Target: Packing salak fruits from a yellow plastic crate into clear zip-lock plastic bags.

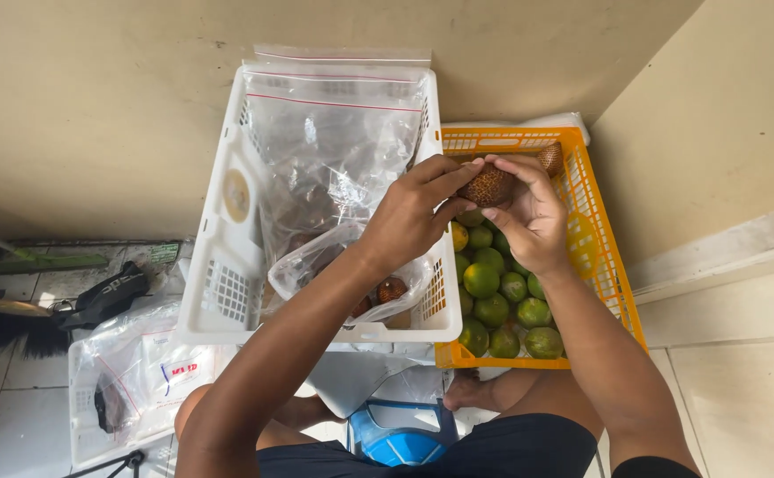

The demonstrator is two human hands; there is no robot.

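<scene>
Head view, looking straight down: I see a pale tiled floor [741,389] meeting a beige wall [95,106], with a broom's dark bristles [15,332] at the left edge. A white perforated plastic crate [227,265] stands on the floor, holding clear zip bags [334,133] that are glossy and crinkled. A smaller open clear bag [316,261] in it contains brown fruits. Touching its right side is an orange lattice crate [599,248] filled with round green limes [493,301], smooth-skinned. My left hand [409,212] and right hand [528,212] meet above the orange crate's far end; both hold one scaly brown snake fruit [486,186], oval and rough, each grip narrow with fingertips pinched on its skin. A second white crate [81,425] with bagged items sits at lower left, and a blue plastic stool [400,438] is below me.
</scene>
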